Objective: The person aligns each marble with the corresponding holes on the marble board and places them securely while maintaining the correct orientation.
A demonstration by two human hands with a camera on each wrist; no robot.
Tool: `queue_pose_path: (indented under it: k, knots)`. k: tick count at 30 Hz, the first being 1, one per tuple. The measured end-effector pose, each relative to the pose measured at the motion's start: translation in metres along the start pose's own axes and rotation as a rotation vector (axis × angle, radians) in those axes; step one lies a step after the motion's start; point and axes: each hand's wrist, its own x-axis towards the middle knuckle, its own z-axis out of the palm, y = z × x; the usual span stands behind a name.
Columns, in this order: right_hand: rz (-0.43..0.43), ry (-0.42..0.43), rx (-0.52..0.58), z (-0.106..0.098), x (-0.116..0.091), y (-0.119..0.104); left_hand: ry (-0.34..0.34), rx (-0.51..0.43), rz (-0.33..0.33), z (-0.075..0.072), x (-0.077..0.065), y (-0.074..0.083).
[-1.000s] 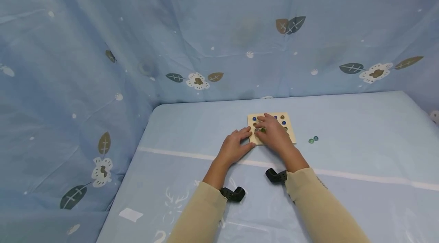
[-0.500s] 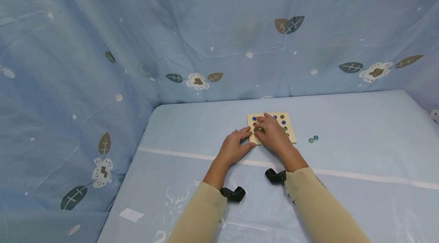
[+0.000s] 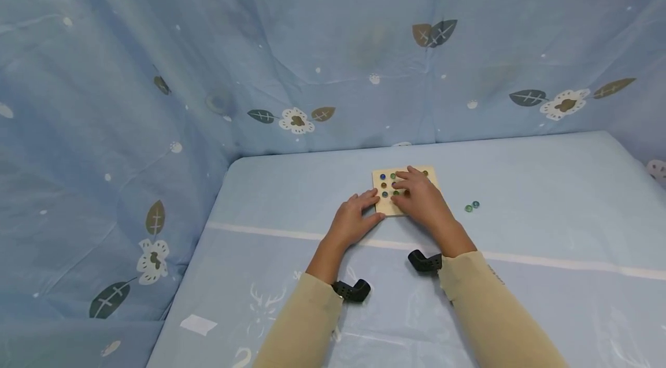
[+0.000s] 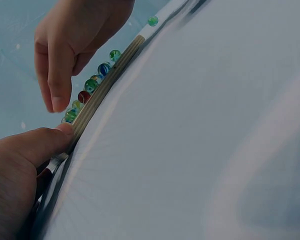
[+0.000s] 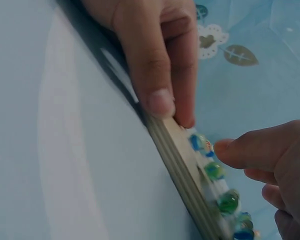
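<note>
A pale wooden board (image 3: 390, 206) lies near the table's back edge. Rows of glass marbles (image 3: 385, 194), blue, green and brown, sit on it. My left hand (image 3: 354, 218) grips its near left corner; the right wrist view shows the thumb and fingers (image 5: 159, 102) at the board's end. Over the board, my right hand (image 3: 424, 197) points its fingers down with nothing visible between them. In the right wrist view its thumb (image 5: 227, 152) is beside a blue-and-yellow marble (image 5: 200, 144); whether they touch I cannot tell. The right hand hides part of the marbles.
Two loose marbles, a green one (image 3: 469, 208) and a bluish one (image 3: 476, 204), lie on the table to the right of the board. A patterned blue curtain (image 3: 364, 67) hangs behind the table. A white paper strip (image 3: 198, 324) is at the front left.
My right hand has shifted slightly to the right over the board, uncovering more marbles in the left columns. My left hand stays at the board's corner. The head view has tilted slightly.
</note>
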Motion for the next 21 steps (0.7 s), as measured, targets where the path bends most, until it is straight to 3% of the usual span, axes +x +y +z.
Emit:
queue_pose_path:
  k: [8, 15, 21]
  knots:
    - [0.096, 0.005, 0.026, -0.022, -0.006, 0.016, 0.021, -0.050, -0.023, -0.001, 0.000, 0.001]
    - [0.293, -0.106, 0.060, -0.057, -0.021, 0.048, 0.011, -0.068, -0.032, 0.000, -0.002, 0.002]
    - [0.393, -0.210, 0.083, -0.084, -0.039, 0.079, 0.008, -0.071, -0.020, 0.001, -0.002, 0.003]
